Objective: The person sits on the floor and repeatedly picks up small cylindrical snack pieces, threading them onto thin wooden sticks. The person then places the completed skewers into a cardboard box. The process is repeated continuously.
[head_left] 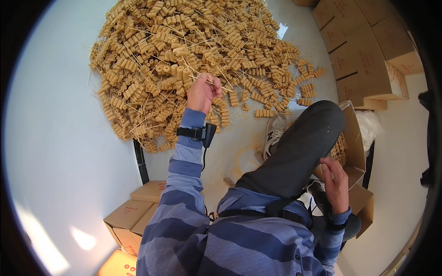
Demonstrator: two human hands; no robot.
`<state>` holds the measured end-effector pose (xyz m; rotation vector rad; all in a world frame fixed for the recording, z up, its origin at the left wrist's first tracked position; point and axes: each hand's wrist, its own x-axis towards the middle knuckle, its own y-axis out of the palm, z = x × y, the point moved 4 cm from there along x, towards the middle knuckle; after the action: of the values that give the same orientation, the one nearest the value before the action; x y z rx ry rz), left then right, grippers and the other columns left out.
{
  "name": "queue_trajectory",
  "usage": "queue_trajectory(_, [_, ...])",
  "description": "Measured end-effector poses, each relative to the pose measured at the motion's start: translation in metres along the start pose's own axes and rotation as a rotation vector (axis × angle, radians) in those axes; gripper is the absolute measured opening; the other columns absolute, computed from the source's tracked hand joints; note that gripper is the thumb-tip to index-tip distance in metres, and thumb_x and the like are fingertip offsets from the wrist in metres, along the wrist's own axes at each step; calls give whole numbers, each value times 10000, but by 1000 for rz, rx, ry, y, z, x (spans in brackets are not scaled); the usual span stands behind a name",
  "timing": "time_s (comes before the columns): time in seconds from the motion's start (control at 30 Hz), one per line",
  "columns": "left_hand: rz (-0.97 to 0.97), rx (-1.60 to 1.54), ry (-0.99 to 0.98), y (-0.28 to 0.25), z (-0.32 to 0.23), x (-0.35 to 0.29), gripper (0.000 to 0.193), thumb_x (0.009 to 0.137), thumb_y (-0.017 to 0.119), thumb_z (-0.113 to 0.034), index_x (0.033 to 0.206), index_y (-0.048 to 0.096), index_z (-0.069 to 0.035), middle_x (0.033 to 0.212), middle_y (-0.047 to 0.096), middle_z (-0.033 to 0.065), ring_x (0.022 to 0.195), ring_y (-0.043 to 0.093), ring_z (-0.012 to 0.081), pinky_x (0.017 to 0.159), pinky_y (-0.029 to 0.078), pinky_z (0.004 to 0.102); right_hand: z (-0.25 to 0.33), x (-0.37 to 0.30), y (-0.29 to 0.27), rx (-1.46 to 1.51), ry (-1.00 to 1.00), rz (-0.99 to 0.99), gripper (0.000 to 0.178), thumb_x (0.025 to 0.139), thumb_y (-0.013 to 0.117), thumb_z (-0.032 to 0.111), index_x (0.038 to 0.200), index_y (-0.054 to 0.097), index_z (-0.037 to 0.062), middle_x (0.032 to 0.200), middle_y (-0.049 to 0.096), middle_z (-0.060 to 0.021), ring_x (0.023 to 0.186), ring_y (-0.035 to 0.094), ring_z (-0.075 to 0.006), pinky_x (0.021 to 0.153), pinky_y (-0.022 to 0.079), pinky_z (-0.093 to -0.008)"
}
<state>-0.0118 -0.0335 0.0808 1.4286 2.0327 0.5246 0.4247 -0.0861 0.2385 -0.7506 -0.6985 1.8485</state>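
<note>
A large heap of tan, ridged spiral pieces on thin wooden skewers (152,69) spreads over the pale floor. My left hand (202,94) reaches to the near edge of this heap, its fingers curled around a thin wooden skewer (210,82). Which piece that stick belongs to, I cannot make out. Beside my right knee, my right hand (337,184) hovers at an open cardboard box (353,138), fingers loosely bent and apart with nothing seen in them. Inside the box lie more of the tan skewered pieces (340,149), partly hidden by my leg.
Closed cardboard boxes (359,55) are stacked at the far right. More boxes (131,214) stand at the near left. A translucent plastic bag (369,126) sits behind the open box. My shoe (275,133) rests close to loose pieces at the heap's edge.
</note>
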Motion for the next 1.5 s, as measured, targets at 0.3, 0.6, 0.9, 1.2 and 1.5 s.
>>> queue_trajectory(0.3, [745,-41,-351,157,14,-102,326,1068,426,-374,929,496,-88,827,574,118,721,556,223,672,482,337,68,54,20,869,37,181,362,1048,553,289,1264,608,3,1093,659,-57,999,623,-126,879,504,-268])
queue_trajectory(0.6, [942,92,-702,198,66,-159,273,995,531,-297,904,572,-43,787,570,113,778,600,227,671,493,318,72,46,50,1059,273,833,473,1050,522,365,1316,533,-26,1021,674,-113,733,713,-163,585,576,-218])
queue_trajectory(0.9, [655,248,-595,103,78,-153,412,993,619,-289,1296,513,-30,1211,585,103,982,624,189,865,533,331,46,50,52,1251,205,180,386,1081,428,391,1138,570,37,632,542,-32,792,693,-242,869,533,-401])
queue_trajectory(1.2, [-906,-64,-177,-223,0,-153,252,985,595,-312,1003,579,-62,760,593,41,695,605,185,607,520,303,29,39,73,1193,246,239,395,1085,414,397,1130,578,40,554,456,-4,620,603,-182,824,538,-389])
queue_trajectory(1.5, [-1165,302,-237,-279,-52,-193,500,928,602,-503,1025,570,-14,777,571,88,706,645,206,581,513,356,37,43,77,1086,256,265,399,1090,409,370,1152,576,13,548,470,-14,622,619,-189,814,544,-385])
